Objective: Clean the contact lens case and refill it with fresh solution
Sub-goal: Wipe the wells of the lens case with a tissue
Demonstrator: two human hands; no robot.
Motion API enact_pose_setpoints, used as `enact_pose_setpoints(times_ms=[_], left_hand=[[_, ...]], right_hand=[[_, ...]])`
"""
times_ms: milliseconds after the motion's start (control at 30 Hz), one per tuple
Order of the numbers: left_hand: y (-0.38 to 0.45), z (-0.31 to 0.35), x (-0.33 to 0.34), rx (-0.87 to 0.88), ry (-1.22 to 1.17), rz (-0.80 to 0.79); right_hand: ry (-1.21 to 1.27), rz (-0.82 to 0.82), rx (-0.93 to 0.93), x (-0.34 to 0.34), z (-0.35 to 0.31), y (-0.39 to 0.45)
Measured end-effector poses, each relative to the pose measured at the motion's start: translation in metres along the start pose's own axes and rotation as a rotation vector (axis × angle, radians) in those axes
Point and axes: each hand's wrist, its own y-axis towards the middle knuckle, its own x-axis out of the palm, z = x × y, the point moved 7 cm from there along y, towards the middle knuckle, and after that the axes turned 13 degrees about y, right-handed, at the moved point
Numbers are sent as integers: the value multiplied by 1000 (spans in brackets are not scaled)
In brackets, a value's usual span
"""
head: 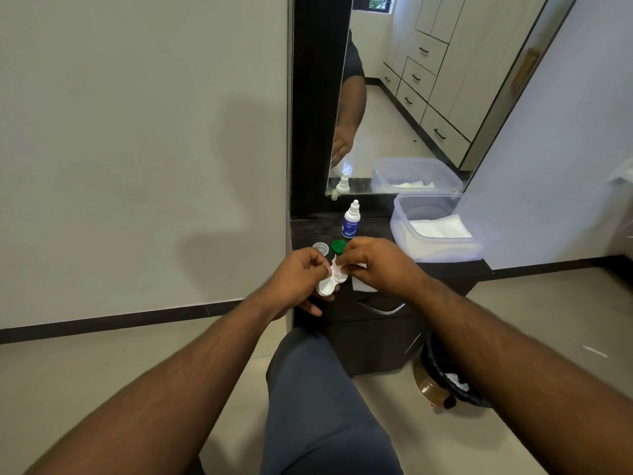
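Head view: left hand (297, 275) curled around a white plastic twin-well contact lens case (330, 282), gripping it from the left, with the case held in the air above the front edge of a dark cabinet top (373, 231). Right hand (375, 265) just right of the case, fingers curled and pinching a small white tissue (337, 267) pressed onto the case's far well. Near well of the case uncovered, open side up, just below the left thumb. Another white paper piece (363, 286) beneath the right hand, on the cabinet top as far as can be told.

Just beyond the left hand's knuckles, a clear round plastic cap (321, 247) lying on the cabinet top. Beside it, between the two hands and a little farther away, a green round screw cap (338, 246). Beyond the right hand's fingers, a small white dropper bottle with a blue label (351, 221), upright and capped. Farther right of the right hand, a translucent rectangular plastic tub (404, 231) holding folded white tissues (438, 228).

Beyond the bottle, a wall mirror (394, 114) reflecting the bottle, the tub and an arm. Below the right forearm, a round bin with a black liner (445, 375) on the floor, beside the cabinet. Between the forearms, a knee in grey-blue trousers (318, 389).
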Motion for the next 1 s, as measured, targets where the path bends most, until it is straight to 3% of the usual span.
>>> enact_pose_setpoints(times_ms=[167, 300, 367, 433, 500, 567, 600, 667, 767, 833, 900, 1000], left_hand=[[-5, 6, 1, 9, -32, 31], [-8, 12, -11, 64, 17, 248], [-13, 20, -17, 132, 87, 381], [-19, 24, -19, 208, 128, 459], [-25, 22, -18, 271, 177, 504], [-28, 17, -16, 306, 214, 525], [-29, 16, -16, 312, 224, 525], [-29, 17, -19, 291, 248, 496], [-25, 20, -20, 263, 288, 387], [-28, 22, -20, 297, 271, 387], [-35, 24, -21, 365, 233, 458], [-40, 24, -20, 483, 248, 538]], right_hand=[[-239, -60, -203, 6, -21, 2], [-243, 162, -255, -4, -31, -1], [-86, 363, -127, -12, -27, -5], [226, 509, 145, -10, -11, -10], [587, 544, 434, 5, 7, -13], [754, 551, 568, 17, 13, -15], [712, 554, 554, 17, 11, -15], [441, 537, 338, 6, -4, -12], [14, 340, -72, 5, -29, -8], [-79, 271, -160, 1, -29, -6], [51, 361, -65, -6, -26, -8], [630, 548, 383, 7, -5, -18]])
